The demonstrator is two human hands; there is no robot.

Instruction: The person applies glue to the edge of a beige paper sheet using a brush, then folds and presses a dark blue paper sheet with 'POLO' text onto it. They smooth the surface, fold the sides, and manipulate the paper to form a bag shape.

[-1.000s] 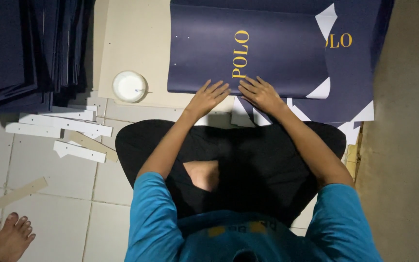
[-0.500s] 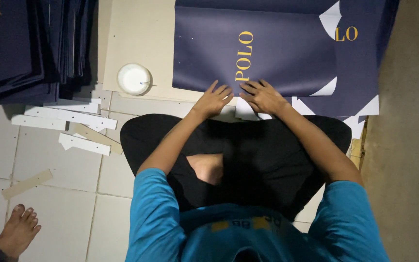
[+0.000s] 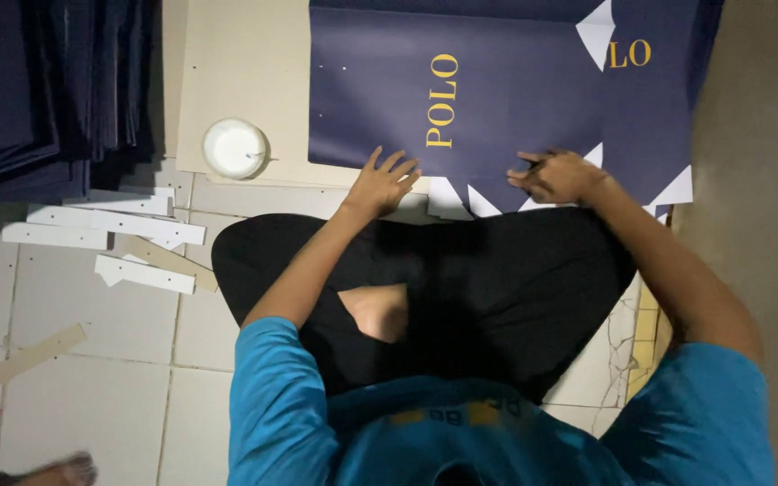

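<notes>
Navy sheet (image 3: pixel 497 90) with gold lettering lies flat on a pale board (image 3: pixel 245 63), its near edge just beyond the seated person's crossed legs (black trousers, blue shirt nearest the camera). Left hand (image 3: pixel 382 183) rests on that near edge, fingers spread flat, gripping nothing. Right hand (image 3: pixel 556 175) sits on the same edge; its fingers are curled, and whether they pinch the paper cannot be told. Half a second ago both hands lay close together near the lettering; since then the right has slid out towards the white corner flaps (image 3: pixel 677 187), so the pressing along the edge seems to have widened. Further left, white card strips (image 3: pixel 114 225) lie on the tiled floor, a round white pot (image 3: pixel 235 148) stands on the board, and stacked navy sheets (image 3: pixel 38 90) fill the far corner
</notes>
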